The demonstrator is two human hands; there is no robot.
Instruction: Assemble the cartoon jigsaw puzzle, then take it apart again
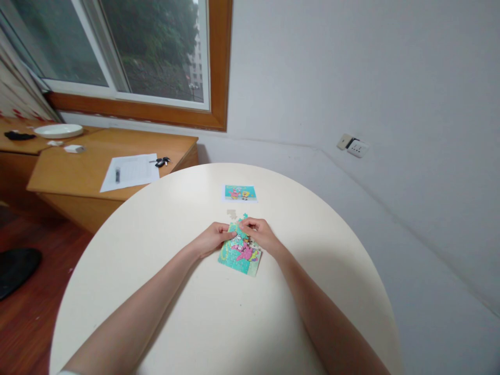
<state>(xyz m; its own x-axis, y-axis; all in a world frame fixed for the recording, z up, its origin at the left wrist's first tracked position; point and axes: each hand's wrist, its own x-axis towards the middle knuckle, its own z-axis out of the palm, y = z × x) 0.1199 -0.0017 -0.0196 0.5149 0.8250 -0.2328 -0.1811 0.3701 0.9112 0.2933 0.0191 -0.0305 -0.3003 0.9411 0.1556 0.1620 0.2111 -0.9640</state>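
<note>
A partly assembled jigsaw puzzle, teal with a pink starfish figure, lies at a slant on the round white table. My left hand grips its left edge, the thumb resting on top. At the puzzle's far edge, my right hand is closed in a pinch around what looks like a jigsaw piece, mostly covered by the fingers. A small teal piece shows just beyond those fingertips. Several loose grey pieces sit farther out. Behind them lies a picture card with a yellow and a pink cartoon figure.
To the left stands a wooden desk bearing a paper sheet, keys and a white plate. A window is above it. The wall on the right has a socket. A black round object is on the floor.
</note>
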